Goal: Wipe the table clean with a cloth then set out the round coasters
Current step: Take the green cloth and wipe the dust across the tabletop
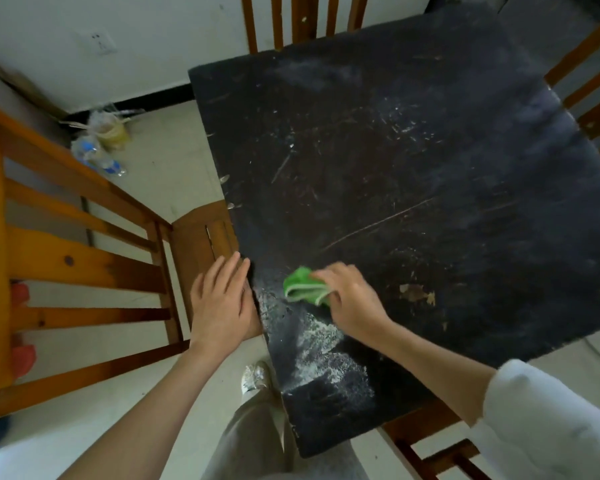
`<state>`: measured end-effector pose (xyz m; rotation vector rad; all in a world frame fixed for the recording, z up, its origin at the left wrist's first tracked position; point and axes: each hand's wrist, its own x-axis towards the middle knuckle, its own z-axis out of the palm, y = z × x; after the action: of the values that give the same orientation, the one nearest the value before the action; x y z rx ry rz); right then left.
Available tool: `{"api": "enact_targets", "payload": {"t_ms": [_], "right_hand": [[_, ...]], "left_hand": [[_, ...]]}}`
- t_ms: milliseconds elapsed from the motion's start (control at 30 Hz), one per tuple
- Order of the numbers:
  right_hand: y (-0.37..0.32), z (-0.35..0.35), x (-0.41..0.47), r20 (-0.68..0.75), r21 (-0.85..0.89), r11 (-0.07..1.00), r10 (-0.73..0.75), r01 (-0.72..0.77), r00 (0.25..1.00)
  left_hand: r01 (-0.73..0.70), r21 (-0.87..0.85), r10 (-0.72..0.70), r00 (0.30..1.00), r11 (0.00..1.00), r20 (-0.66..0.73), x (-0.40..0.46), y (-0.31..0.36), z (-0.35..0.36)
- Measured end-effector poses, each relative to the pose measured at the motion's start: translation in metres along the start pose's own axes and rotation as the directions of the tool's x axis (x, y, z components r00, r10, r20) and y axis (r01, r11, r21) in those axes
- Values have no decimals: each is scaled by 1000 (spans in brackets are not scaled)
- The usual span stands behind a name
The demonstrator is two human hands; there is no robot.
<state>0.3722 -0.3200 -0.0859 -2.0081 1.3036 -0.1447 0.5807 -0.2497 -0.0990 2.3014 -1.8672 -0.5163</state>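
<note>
1. At the near left edge of a scratched black bench (413,174), a bunched green cloth (303,285) is gripped in the right hand (352,297), whose fingers are curled over it and press it against the dark top.

2. Just beside the bench edge, the left hand (222,301) is held flat with its fingers straight and close together; nothing is gripped, and whether it rests on the wooden chair (201,244) below it cannot be told.

3. White powdery residue (329,355) is seen smeared along the near edge, just toward the person from the cloth, and fainter white streaks are scattered across the middle of the top; the wiping step is judged to be under way and far from finished.

4. No round coasters are visible anywhere, so the setting-out step is judged not yet begun.

5. A pale, chipped patch (417,293) is seen to the right of the cloth hand; it is judged to be surface damage, which wiping may not lift.

6. Powder could be pushed over the edge onto the floor, the trouser leg (253,434) and the shoe (255,377) below, should the residue be swept outward with nothing cupped to catch it.

7. With so small a bunched cloth, residue may merely be smeared about rather than gathered.

8. Plastic bottles and bags (101,143) are seen on the floor by the wall.
</note>
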Motion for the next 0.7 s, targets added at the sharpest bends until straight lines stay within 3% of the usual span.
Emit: {"api": "enact_targets", "payload": {"t_ms": [67, 100, 200, 267, 367, 467, 533, 633, 700], "right_hand": [[-9, 1, -17, 115, 81, 985, -164, 156, 980], [-13, -7, -6, 103, 124, 980, -171, 158, 980], [-23, -19, 63, -57, 124, 991, -53, 60, 997], [-29, -16, 87, -71, 49, 999, -19, 22, 997], [-31, 0, 55, 158, -39, 990, -128, 136, 979], [-30, 2, 5, 423, 25, 950, -291, 310, 858], [-32, -1, 13, 349, 63, 959, -281, 277, 894], [-35, 6, 35, 155, -30, 980, -191, 198, 969], [-35, 11, 23, 212, -96, 959, -242, 266, 947]], "left_hand": [[20, 21, -22, 995, 1000, 100, -2, -6, 3], [24, 14, -26, 989, 1000, 147, -2, -9, 6], [43, -46, -34, 983, 998, 183, -2, -13, 8], [54, -62, -44, 986, 997, 158, 0, -15, 5], [99, -73, -91, 990, 992, 106, 1, -18, 0], [142, -88, -134, 986, 986, 97, 0, -24, -2], [152, -98, -141, 984, 984, 108, -3, -26, -1], [161, -119, -148, 983, 980, 111, -9, -24, 0], [161, -139, -146, 983, 977, 112, -12, -21, -1]]}}
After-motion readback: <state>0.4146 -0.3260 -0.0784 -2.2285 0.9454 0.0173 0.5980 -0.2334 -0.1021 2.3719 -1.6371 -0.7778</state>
